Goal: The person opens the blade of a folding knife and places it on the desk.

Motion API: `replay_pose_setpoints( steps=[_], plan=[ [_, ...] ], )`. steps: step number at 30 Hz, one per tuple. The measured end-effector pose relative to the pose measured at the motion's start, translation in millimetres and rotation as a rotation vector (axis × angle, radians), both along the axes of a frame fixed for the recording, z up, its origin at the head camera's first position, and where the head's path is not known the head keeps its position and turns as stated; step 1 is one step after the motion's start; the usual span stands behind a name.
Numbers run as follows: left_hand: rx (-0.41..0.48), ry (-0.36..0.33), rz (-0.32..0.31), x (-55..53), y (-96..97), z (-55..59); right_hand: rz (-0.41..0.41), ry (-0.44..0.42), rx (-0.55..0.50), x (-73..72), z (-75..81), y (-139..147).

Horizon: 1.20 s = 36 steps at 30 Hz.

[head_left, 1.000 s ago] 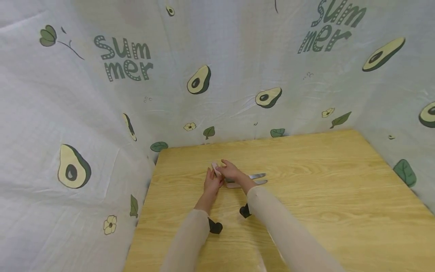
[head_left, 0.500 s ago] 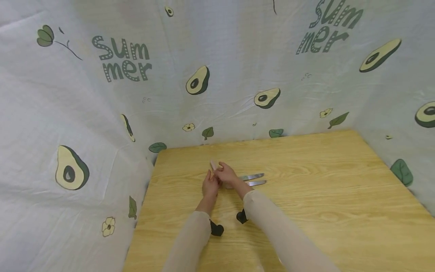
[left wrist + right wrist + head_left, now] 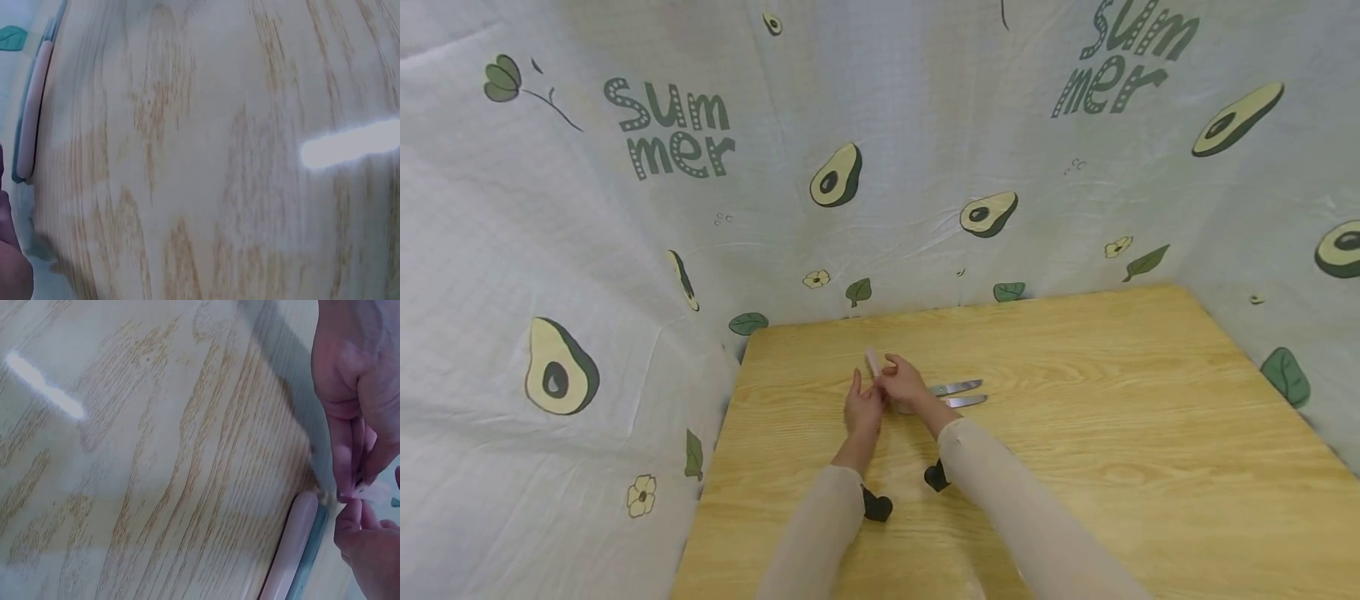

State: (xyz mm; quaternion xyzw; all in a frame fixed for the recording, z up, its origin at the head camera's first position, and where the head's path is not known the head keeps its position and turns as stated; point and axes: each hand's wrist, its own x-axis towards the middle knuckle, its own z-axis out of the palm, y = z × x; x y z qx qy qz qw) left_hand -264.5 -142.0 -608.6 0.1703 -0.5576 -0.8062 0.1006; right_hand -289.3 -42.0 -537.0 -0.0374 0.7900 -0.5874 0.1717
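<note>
My left hand [image 3: 862, 408] and right hand [image 3: 901, 383] meet over the table's left half, fingertips together. Between them is a slim, pale pink piece [image 3: 872, 360] that points away from me; its kind cannot be made out. In the right wrist view, the left hand [image 3: 356, 381] pinches this pink piece [image 3: 375, 492] from above in the picture, and the right hand [image 3: 374, 553] pinches it from below. Just right of the hands lie two table knives side by side, a green-handled knife [image 3: 958, 387] and a pink-handled knife [image 3: 967, 401], blades pointing right. My right hand and wrist partly cover their handles.
The wooden table [image 3: 1112, 417] reaches far to the right of the hands. A printed cloth [image 3: 910, 108] hangs along its back, left and right sides. A dark device [image 3: 876, 505] sits at the left wrist, another device [image 3: 936, 477] at the right.
The pink piece sticks out farther beyond my fingertips than a second ago. Both hands have shifted slightly left, and more of the green knife handle shows. The knives lie still.
</note>
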Motion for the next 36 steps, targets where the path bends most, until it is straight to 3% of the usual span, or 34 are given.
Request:
replay_pose_setpoints(
  steps=[1, 3, 5, 10, 17, 24, 31, 36],
  plan=[
    [-0.089, -0.062, 0.009, 7.6, 5.0, 18.6, -0.003, 0.002, 0.001, 0.0, 0.4, 1.4],
    [-0.247, -0.112, -0.003, 14.8, 8.7, 35.3, -0.007, 0.006, 0.002, -0.6, 0.6, 4.1],
    [-0.235, -0.121, -0.026, 20.5, 10.9, 48.7, -0.011, 0.006, -0.011, -0.6, 1.3, 7.2],
    [-0.157, -0.111, -0.071, 31.7, 13.8, 67.8, -0.042, 0.013, -0.031, -0.4, 2.5, 14.8],
    [-0.066, -0.078, -0.078, 33.3, 15.6, 64.3, -0.059, 0.046, -0.035, -1.4, 1.6, 23.7],
    [-0.118, -0.063, -0.126, 30.5, 15.4, 50.1, -0.036, -0.006, -0.092, -1.7, 1.2, 30.8],
    [-0.097, -0.001, -0.227, 30.1, 9.1, 45.3, 0.062, -0.035, -0.085, -3.9, -0.5, 38.8],
    [-0.142, 0.010, -0.302, 30.5, 4.3, 44.7, 0.150, -0.051, -0.118, -3.9, -3.6, 45.4]
  ],
)
